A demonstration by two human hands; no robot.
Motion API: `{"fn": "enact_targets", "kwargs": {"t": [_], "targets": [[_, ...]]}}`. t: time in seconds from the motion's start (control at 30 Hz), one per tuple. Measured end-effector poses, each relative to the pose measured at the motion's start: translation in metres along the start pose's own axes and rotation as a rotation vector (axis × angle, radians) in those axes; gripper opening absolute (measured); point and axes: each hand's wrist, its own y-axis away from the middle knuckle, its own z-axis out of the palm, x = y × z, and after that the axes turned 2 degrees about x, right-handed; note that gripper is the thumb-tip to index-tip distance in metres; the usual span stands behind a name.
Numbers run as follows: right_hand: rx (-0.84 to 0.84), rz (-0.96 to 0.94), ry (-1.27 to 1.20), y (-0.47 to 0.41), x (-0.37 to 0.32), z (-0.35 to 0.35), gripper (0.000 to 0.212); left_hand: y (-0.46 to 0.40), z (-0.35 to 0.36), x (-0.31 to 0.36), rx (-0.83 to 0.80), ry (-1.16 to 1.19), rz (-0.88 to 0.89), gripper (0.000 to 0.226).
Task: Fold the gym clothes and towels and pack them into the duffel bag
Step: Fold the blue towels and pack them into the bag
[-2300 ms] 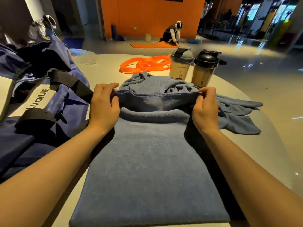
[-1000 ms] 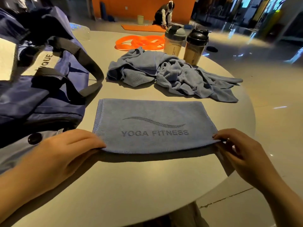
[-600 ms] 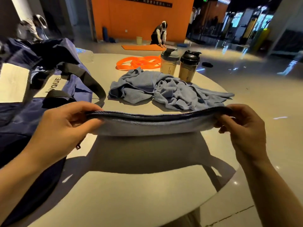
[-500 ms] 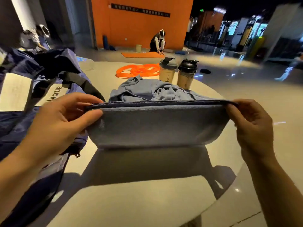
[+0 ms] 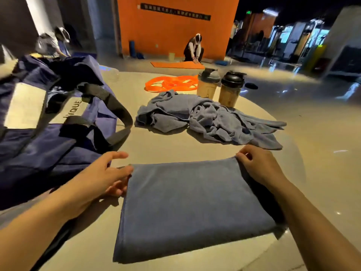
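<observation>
On worktop (image 5: 175, 151) we note folded towel (image 5: 195, 202): right hand (image 5: 259, 165) pinching corner, left hand (image 5: 101, 177) relaxed beside. Crumpled pile (image 5: 207, 118) unfolded; duffel bag (image 5: 54, 122) awaits packing.

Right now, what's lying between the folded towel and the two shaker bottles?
In the head view, the crumpled pile of blue cloths lies between the folded towel and the shaker bottles.

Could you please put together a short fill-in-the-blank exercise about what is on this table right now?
1. The folded towel lies flat on the table, and both hands touch its ____ corners.
2. The crumpled pile of towels lies between the folded towel and the two ____.
3. The resistance bands beyond the pile are ____ in colour.
4. The navy duffel bag sits on the same side as the ____ hand.

Missing words: far; shaker bottles; orange; left
</observation>
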Motion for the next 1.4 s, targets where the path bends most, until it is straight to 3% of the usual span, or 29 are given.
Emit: {"fn": "enact_targets", "kwargs": {"t": [0.17, 0.27, 0.37, 0.47, 0.57, 0.73, 0.8, 0.87, 0.97, 1.1, 1.2, 1.3, 1.4], "targets": [[0.039, -0.109, 0.169, 0.014, -0.015, -0.006, 0.035, 0.019, -0.014, -0.006, -0.227, -0.303, 0.146, 0.052], [-0.155, -0.305, -0.049, 0.047, -0.039, -0.015, 0.046, 0.026, -0.013, -0.011, -0.226, -0.193, 0.188, 0.061], [-0.484, -0.435, 0.065, 0.075, -0.053, -0.005, 0.067, 0.029, -0.01, -0.014, -0.241, 0.015, 0.099, 0.081], [-0.479, -0.443, 0.192, 0.082, -0.057, 0.012, 0.081, 0.029, -0.013, -0.013, -0.243, 0.225, 0.066, 0.093], [-0.462, -0.467, 0.224, 0.089, -0.074, 0.02, 0.078, 0.028, -0.024, -0.014, -0.197, 0.376, 0.158, 0.106], [-0.465, -0.559, 0.156, 0.106, -0.119, 0.031, 0.069, 0.039, -0.033, 0.004, -0.178, 0.464, 0.262, 0.096], [-0.482, -0.56, -0.077, 0.109, -0.128, 0.025, 0.06, 0.041, -0.027, 0.017, -0.192, 0.494, 0.286, 0.093], [-0.421, -0.396, -0.476, 0.106, -0.124, 0.008, 0.042, 0.04, -0.01, 0.031, -0.21, 0.482, 0.31, 0.086], [-0.238, -0.165, -0.734, 0.093, -0.097, -0.02, 0.031, 0.034, 0.037, 0.046, -0.255, 0.34, 0.28, 0.083], [-0.316, 0.048, -0.752, 0.099, -0.068, -0.026, 0.048, 0.023, 0.096, 0.04, -0.329, -0.177, 0.336, 0.082], [-0.294, 0.047, -0.662, 0.106, -0.056, -0.015, 0.057, 0.018, 0.1, 0.029, -0.245, -0.33, 0.454, 0.064], [-0.261, -0.027, -0.559, 0.104, -0.055, -0.011, 0.049, 0.019, 0.082, 0.026, -0.103, -0.422, 0.682, 0.039], [-0.256, -0.088, -0.498, 0.094, -0.059, -0.013, 0.046, 0.012, 0.061, 0.023, -0.053, -0.509, 0.774, 0.025]]}}
